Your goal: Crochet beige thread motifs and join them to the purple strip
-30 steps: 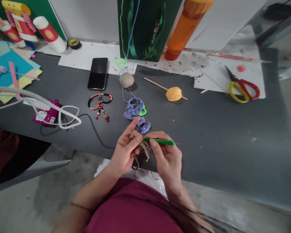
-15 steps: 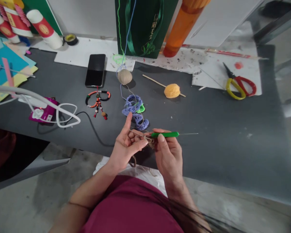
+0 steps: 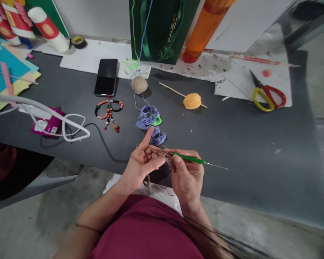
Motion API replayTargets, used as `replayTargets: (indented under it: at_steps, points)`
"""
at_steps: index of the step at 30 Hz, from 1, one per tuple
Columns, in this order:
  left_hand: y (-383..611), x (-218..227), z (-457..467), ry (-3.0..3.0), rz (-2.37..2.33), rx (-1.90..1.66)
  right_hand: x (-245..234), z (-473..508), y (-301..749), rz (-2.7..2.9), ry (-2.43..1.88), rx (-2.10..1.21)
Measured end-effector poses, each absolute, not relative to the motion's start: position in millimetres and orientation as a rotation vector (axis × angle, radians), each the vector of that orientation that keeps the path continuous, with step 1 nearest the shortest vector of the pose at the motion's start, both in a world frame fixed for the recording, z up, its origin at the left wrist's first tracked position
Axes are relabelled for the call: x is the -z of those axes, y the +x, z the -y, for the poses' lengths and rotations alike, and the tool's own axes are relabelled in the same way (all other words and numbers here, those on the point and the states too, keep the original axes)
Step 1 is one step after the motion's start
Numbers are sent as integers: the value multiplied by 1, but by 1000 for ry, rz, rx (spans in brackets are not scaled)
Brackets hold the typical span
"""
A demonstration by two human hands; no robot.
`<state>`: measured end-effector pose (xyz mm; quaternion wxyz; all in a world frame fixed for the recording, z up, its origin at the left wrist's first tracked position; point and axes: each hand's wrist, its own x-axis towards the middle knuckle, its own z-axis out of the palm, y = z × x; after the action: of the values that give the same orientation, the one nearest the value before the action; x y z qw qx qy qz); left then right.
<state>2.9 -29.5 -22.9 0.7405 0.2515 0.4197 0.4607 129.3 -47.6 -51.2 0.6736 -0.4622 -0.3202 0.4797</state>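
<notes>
Shifted tip-down since last frame: green-handled steel crochet hook [image 3: 189, 158], clamped in right-hand grip [image 3: 187, 176]; tan yarn loop [image 3: 167, 157] pinched in left-hand grip [image 3: 140, 167].

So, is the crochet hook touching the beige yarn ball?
Apart. The head view shows the hook in the right hand, with dark tabletop between it and the ball.

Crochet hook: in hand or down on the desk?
In hand: the right hand pinches the crochet hook by its green handle, above the desk, metal tip sticking out past the fingers.
</notes>
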Motion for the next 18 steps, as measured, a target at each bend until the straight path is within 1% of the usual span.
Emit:
replayTargets:
  at_steps: [3,6,10,13,15,16,18]
  points:
    - [3,22,29,521,-890,-1029,48,46,132,760,-998,-1152]
    - [4,23,30,514,-898,-1067,43,45,139,949,-1008,-1110]
    - [7,24,31,507,-941,-1108,40,46,148,1275,-1039,-869]
    - [9,24,33,464,-977,-1126,44,49,147,1415,-1058,-654]
    - [11,23,34,423,-951,-1112,47,52,143,1379,-1055,-595]
    - [11,23,34,402,-929,-1099,48,53,140,1308,-1053,-617]
    - [10,21,33,366,-892,-1060,50,54,134,1113,-1040,-771]
